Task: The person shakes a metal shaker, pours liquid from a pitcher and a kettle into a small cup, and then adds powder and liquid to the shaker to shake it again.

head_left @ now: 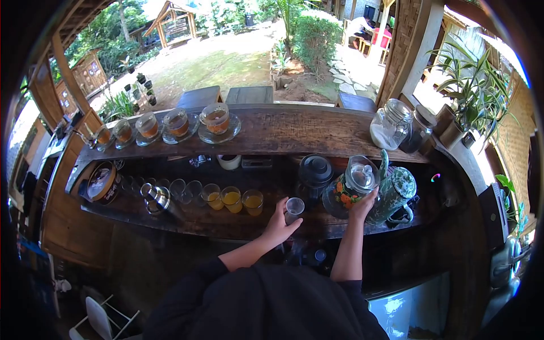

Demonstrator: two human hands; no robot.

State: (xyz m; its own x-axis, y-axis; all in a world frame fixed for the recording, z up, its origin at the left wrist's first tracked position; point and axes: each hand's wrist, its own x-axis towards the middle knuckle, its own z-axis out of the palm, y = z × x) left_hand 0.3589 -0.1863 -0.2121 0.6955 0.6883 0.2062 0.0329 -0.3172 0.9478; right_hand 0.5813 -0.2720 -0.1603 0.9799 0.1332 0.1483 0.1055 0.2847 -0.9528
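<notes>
Near the front edge of the lower wooden shelf, my left hand (279, 225) is wrapped round a small clear cup (294, 208). To the right, my right hand (361, 207) is closed at the lower side of a clear lidded jar (361, 177), its fingers partly hidden. A floral container (343, 197) stands just left of that hand. Close by on the right is a green speckled enamel pot (395, 192). Glasses of yellow drink (232, 199) stand left of my left hand, with empty glasses (178, 189) and a metal shaker (155, 198) farther left.
Cups of amber drink on saucers (216, 120) line the upper counter (300, 129). Lidded jars (391, 124) and a potted plant (473, 93) stand at the right. A dark lidded jug (315, 171) is behind the small cup. People sit outside in the distance.
</notes>
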